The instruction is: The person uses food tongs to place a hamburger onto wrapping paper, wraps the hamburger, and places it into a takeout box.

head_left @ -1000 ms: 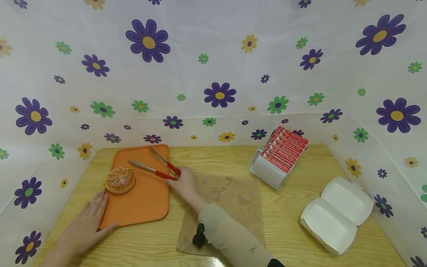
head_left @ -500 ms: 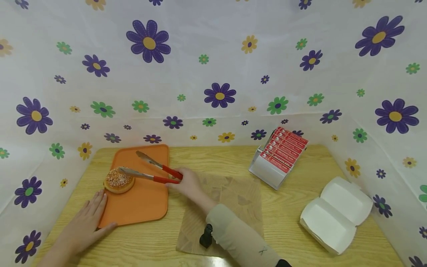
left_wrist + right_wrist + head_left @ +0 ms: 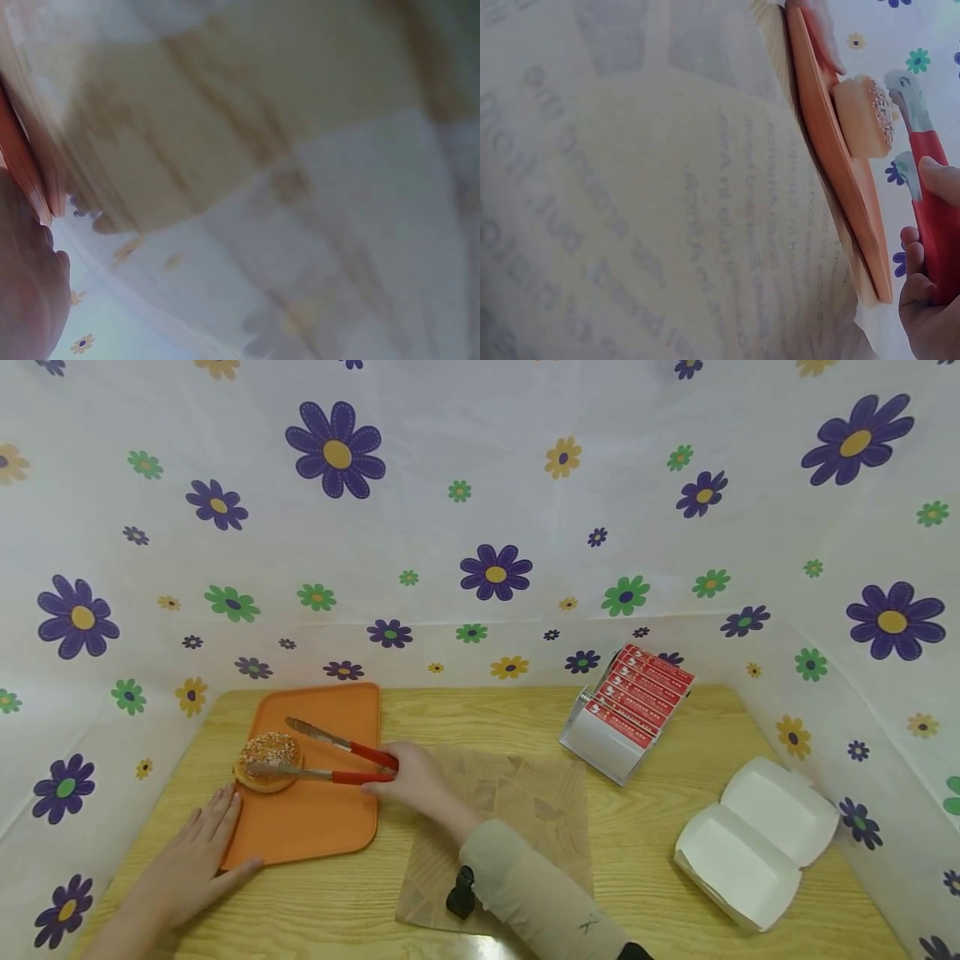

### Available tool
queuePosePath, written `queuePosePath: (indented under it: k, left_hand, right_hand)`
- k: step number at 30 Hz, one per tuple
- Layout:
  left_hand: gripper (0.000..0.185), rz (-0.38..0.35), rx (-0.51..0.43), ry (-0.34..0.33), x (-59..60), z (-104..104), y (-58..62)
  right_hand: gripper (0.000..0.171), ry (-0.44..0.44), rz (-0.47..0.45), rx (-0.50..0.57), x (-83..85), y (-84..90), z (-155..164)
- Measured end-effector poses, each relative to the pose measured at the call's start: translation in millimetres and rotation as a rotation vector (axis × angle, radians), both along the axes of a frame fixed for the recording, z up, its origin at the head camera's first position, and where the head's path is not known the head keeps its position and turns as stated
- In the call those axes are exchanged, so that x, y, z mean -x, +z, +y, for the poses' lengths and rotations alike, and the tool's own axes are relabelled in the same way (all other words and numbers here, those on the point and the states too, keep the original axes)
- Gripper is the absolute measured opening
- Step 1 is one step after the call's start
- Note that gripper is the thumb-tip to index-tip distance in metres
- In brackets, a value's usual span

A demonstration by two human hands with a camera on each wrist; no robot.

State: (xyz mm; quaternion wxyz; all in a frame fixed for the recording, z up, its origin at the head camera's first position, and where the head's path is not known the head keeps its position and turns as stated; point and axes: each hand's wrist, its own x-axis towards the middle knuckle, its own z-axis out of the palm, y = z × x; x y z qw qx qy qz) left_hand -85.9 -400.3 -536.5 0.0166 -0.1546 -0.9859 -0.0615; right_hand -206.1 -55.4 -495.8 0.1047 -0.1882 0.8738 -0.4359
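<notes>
A round bun (image 3: 268, 752) with sprinkles on top sits at the left side of an orange tray (image 3: 330, 835). My right hand (image 3: 414, 781) grips red-handled metal tongs (image 3: 363, 755), spread apart. One tong tip overlaps the bun in the head view, while the other is above and behind it. In the right wrist view, fingers and thumb are around the red handles (image 3: 939, 225), and the tips are over the bun's top (image 3: 866, 116). My left hand (image 3: 191, 860) rests with straight fingers along the tray's left edge, fingertips close to the bun.
Beneath my right forearm lies a sheet of brown paper (image 3: 547, 785) on the wooden table (image 3: 480, 714). A dispenser (image 3: 622, 718) of red printed labels stands at the back right. An open white clamshell box (image 3: 757, 843) is at the far right. Flowered sheeting (image 3: 420, 527) encloses the table.
The tongs have come left and toward the near side, from the tray's back part to over the bun. My left hand and the bun have stayed put.
</notes>
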Motion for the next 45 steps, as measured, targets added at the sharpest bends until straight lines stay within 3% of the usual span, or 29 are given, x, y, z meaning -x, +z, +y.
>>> queuePosePath:
  k: [13, 21, 29, 38, 45]
  left_hand:
    - [0.105, -0.058, -0.007, 0.024, -1.0, 1.6, 0.4]
    - [0.105, 0.002, -0.005, 0.006, -0.1, 0.4, -3.0]
    - [0.105, 0.003, -0.002, 0.002, 0.8, 1.1, -2.4]
    - [0.105, -0.056, -0.01, 0.026, -0.2, 3.9, 0.9]
    - [0.105, 0.009, 0.015, 0.009, 0.8, 2.6, 0.1]
  right_hand:
    - [0.042, 0.035, 0.116, -0.141, -6.8, 6.6, -11.7]
    - [0.037, 0.042, 0.177, -0.186, -8.9, 6.6, -16.5]
    - [0.038, 0.014, 0.226, -0.172, -13.3, 2.6, -16.4]
    - [0.037, -0.064, 0.163, -0.12, -11.4, 7.5, -11.6]
    - [0.043, -0.081, 0.116, -0.084, -7.0, 23.1, 0.1]
